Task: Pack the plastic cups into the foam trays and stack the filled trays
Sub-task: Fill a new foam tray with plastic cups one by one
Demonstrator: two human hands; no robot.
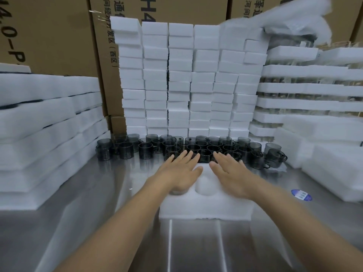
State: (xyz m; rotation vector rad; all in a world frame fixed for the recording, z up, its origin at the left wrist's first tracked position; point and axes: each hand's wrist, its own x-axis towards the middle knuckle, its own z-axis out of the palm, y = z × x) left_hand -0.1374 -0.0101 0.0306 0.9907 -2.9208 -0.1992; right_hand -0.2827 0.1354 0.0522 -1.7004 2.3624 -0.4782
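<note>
A white foam tray (206,205) with round pockets lies on the steel table in front of me. One pocket near its middle shows bare, and a dark cup rim peeks out under my left palm. My left hand (180,171) and my right hand (229,171) hover flat over the tray's far half, fingers spread, holding nothing. Just beyond the fingertips stand several smoky grey plastic cups (206,150) with handles, in a loose row across the table.
Tall columns of white foam blocks (188,79) rise behind the cups. Foam sheets (45,134) are piled at the left. Stacked filled trays (306,89) and more foam stand at the right. Cardboard boxes (59,32) form the back wall. A blue sticker (301,194) marks the table.
</note>
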